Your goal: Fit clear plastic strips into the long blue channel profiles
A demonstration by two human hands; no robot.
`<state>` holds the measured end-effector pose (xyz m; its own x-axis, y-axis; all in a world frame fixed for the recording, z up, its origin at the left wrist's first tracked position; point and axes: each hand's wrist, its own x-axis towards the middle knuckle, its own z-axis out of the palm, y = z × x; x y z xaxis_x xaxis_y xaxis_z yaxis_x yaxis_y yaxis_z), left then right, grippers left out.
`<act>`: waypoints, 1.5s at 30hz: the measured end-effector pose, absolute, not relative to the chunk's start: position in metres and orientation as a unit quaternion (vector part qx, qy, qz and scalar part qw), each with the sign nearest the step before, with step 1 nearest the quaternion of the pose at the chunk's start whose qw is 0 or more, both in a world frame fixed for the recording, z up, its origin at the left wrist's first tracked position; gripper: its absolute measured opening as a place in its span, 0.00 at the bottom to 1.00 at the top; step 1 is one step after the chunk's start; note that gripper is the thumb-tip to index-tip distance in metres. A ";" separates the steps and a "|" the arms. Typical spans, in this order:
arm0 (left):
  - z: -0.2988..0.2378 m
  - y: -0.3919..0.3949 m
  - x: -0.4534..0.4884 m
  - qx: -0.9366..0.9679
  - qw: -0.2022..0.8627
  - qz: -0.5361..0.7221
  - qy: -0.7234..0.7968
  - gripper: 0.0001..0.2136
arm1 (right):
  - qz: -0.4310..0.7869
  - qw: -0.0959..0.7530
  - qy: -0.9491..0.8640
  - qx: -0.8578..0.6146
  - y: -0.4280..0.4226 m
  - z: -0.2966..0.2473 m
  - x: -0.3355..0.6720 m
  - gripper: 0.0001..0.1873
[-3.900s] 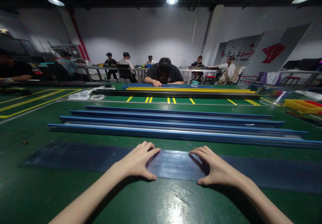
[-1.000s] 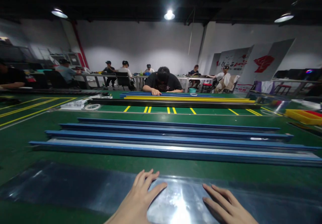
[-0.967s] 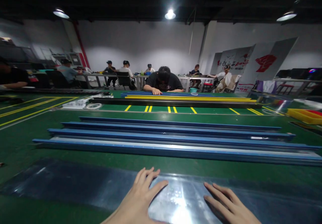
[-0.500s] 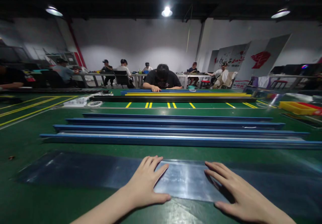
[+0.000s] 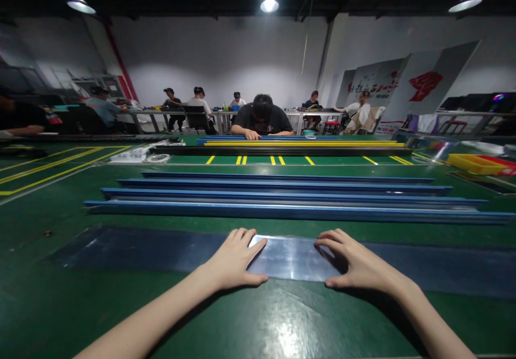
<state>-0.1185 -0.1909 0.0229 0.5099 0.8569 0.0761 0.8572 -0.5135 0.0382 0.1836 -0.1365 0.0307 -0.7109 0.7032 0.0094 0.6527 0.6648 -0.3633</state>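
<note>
A long, flat, glossy translucent strip (image 5: 291, 258), perhaps plastic film, lies crosswise on the green table (image 5: 258, 327). Across its middle my left hand (image 5: 236, 259) rests with spread fingers, the fingertips at the far edge and the thumb by the near edge. To the right, my right hand (image 5: 350, 262) arches over the same strip, its fingers bent and apart from the thumb. Bare film shows between the two hands. Beyond the strip, several long blue channel profiles (image 5: 282, 208) lie parallel to it.
Farther back lie a black profile (image 5: 282, 151) and a yellow profile (image 5: 306, 144), where a co-worker (image 5: 262, 114) leans over the table. Yellow and red trays (image 5: 471, 164) stand at the right. A roll of tape (image 5: 158, 158) lies at the left. Other people sit behind.
My right hand has moved inward along the strip, nearer my left hand, and its fingers are more bent. The strip and profiles appear higher in view as the camera tilts.
</note>
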 end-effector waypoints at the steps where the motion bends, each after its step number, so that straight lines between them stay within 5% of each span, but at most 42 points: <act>1: 0.023 -0.191 -0.119 -0.869 0.005 -0.041 -0.493 0.32 | 0.169 0.077 -0.909 -0.373 -0.137 0.031 0.183 0.39; 38: 0.019 -0.196 -0.121 -0.873 0.031 -0.020 -0.487 0.31 | 0.070 0.101 -0.890 -0.440 -0.155 0.013 0.199 0.44; 45: 0.017 -0.195 -0.122 -0.876 0.042 -0.034 -0.480 0.30 | 0.049 0.118 -0.889 -0.439 -0.154 0.019 0.194 0.32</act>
<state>-0.1218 -0.1954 0.0173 0.5365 0.8379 0.1003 0.8437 -0.5354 -0.0401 0.1941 -0.1539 0.0194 -0.5872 0.7922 0.1662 0.7692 0.6101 -0.1902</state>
